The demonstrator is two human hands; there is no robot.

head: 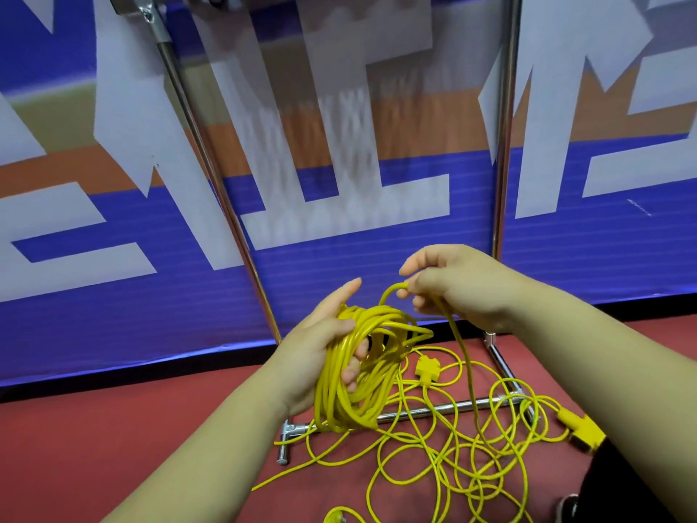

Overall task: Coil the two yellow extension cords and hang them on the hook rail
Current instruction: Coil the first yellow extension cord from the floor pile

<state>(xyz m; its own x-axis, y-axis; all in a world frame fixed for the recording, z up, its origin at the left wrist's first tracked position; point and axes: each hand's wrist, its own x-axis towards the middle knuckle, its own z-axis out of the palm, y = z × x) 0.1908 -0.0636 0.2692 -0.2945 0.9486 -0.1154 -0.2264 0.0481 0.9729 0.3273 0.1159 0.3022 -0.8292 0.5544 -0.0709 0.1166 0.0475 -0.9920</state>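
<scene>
My left hand point(324, 352) grips a thick coil of yellow extension cord point(362, 375), with its fingers curled through the loops. My right hand point(452, 288) pinches a strand of the same cord point(458, 341) just right of the coil; that strand runs down to the floor. Loose yellow cord point(452, 454) lies tangled on the red floor below both hands. A yellow socket block point(425, 368) rests among the loops, and a yellow plug point(582, 428) lies at the right. No hook rail is visible.
A chrome rack frame stands in front of me: two upright poles point(211, 171) point(503, 145) and a floor bar point(433, 409) under the tangle. Behind it is a blue, white and orange banner wall point(339, 205). A dark shoe point(569, 503) is at the bottom right.
</scene>
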